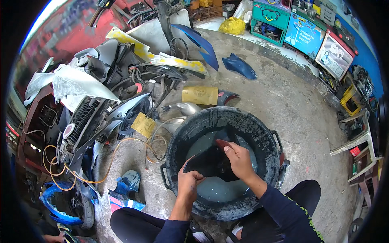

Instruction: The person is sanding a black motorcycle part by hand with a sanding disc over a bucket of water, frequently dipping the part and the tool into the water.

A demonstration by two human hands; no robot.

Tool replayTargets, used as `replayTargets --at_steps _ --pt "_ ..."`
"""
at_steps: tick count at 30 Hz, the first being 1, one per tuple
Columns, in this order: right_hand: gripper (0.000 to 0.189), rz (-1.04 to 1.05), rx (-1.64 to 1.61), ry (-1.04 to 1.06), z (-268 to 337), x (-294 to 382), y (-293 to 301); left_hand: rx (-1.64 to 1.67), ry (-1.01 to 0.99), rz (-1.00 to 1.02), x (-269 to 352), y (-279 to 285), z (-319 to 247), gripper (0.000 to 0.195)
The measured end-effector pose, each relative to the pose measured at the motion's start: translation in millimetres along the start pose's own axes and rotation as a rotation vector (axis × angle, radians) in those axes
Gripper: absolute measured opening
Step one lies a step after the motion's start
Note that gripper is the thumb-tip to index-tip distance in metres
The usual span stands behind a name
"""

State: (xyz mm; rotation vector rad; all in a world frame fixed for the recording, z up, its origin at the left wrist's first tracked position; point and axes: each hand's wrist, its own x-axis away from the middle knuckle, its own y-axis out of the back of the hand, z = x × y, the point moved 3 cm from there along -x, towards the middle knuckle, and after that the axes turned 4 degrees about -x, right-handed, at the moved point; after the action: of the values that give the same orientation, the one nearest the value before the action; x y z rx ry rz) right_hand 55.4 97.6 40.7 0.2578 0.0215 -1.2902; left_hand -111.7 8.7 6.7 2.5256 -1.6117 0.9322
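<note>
Both hands hold a dark plastic motorcycle fairing panel over a round black tub with greyish water in it. My left hand grips the panel's left end, thumb on top. At the panel's upper right, my right hand has its thumb and fingers closed on a reddish piece at the edge; whether it is part of the panel or a separate piece, I cannot tell. The tub stands on the concrete floor between my knees.
Beyond the tub lie yellow sandpaper sheets, a silver part and blue panels. A coiled hose and a heap of motorcycle parts are at left. A broken plastic chair is at right. Another person's hand shows lower left.
</note>
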Motion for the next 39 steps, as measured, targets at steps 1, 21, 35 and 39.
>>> replayTargets --at_steps 1,21,35,39 --pt "0.03 0.003 -0.001 -0.001 0.8 1.1 -2.3 -0.001 0.019 0.002 -0.2 0.0 1.6 0.072" --pt "0.043 0.178 0.311 0.375 -15.7 31.0 -33.0 -0.257 -0.126 0.087 -5.7 -7.9 17.0 0.065" --pt "0.042 0.385 0.189 0.494 20.7 42.3 -30.8 -0.645 -0.374 0.239 -5.3 -3.8 12.1 0.042" --pt "0.041 0.263 0.339 0.324 8.1 39.6 -25.6 -0.588 -0.398 0.193 4.5 -13.4 5.8 0.039"
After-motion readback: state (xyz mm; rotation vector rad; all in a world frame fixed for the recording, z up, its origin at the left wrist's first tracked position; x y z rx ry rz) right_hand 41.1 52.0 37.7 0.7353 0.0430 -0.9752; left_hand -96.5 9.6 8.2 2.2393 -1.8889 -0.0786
